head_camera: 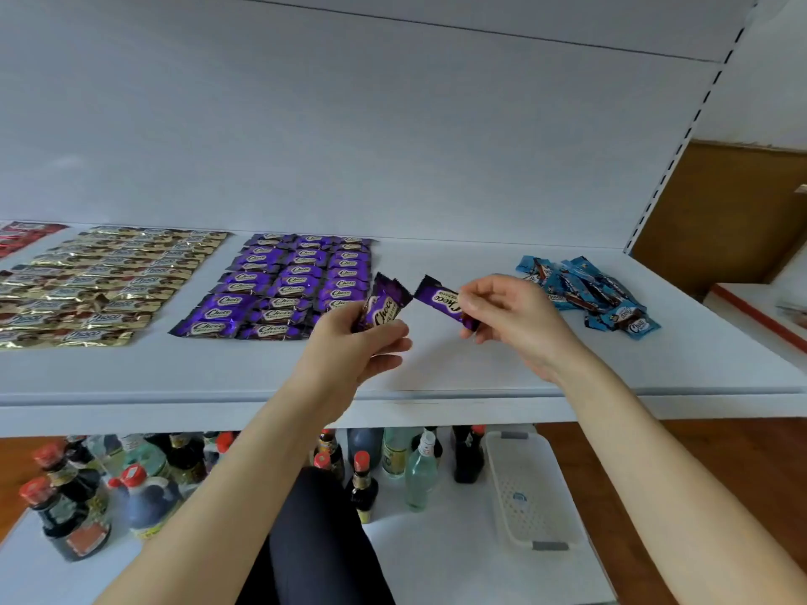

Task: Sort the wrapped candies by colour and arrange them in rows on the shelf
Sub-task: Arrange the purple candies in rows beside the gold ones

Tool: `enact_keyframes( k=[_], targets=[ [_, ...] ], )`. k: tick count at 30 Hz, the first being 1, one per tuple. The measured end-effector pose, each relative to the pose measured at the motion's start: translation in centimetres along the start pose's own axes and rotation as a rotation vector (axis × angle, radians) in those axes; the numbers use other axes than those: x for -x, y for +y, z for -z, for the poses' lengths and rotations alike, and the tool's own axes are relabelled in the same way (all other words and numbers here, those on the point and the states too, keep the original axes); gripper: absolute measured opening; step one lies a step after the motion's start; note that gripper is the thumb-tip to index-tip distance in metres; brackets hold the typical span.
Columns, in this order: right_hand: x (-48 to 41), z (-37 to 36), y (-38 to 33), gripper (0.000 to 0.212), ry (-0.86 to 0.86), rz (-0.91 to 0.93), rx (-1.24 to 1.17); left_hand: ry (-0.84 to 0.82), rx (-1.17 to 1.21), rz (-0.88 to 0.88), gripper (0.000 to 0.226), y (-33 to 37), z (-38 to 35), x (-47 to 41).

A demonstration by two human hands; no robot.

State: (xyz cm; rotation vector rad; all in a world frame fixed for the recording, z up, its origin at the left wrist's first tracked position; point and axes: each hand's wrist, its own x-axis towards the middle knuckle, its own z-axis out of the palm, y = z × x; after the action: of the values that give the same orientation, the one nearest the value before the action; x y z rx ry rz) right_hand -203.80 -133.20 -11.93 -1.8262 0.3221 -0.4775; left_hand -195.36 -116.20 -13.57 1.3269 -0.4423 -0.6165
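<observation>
My left hand (362, 342) was curled round the lower half of a purple candy (384, 305), thumb across its front, so the wrapper stood tilted with its crimped end poking up above my fingers. My right hand (511, 316) pinched a second candy (441, 301), also purple, by its near end between thumb and fingertips, the other fingers loosely bent; its far end pointed left toward the first one. The two wrappers were close but apart, both held in the air above the shelf (436, 369). Just left of my left hand lay the purple rows (288, 290), three columns set flat on the shelf. Further left sat the gold rows (100, 281), and a few red candies (22, 238) at the frame's edge. A loose blue pile (589, 294) lay just beyond my right hand. Below the shelf stood bottles (87, 486) and a white basket (524, 491).
</observation>
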Motion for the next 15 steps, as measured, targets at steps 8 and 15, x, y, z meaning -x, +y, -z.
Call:
enact_keyframes(
  k=[8,15],
  targets=[
    [1.5,-8.1,-2.1,0.005,-0.240,0.047,-0.070,0.128,0.254,-0.001,0.005,0.4,5.0,3.5],
    [1.8,-12.3,-2.4,0.010,-0.351,0.007,-0.114,0.208,0.342,0.012,0.009,0.2,9.1,5.8]
  ],
)
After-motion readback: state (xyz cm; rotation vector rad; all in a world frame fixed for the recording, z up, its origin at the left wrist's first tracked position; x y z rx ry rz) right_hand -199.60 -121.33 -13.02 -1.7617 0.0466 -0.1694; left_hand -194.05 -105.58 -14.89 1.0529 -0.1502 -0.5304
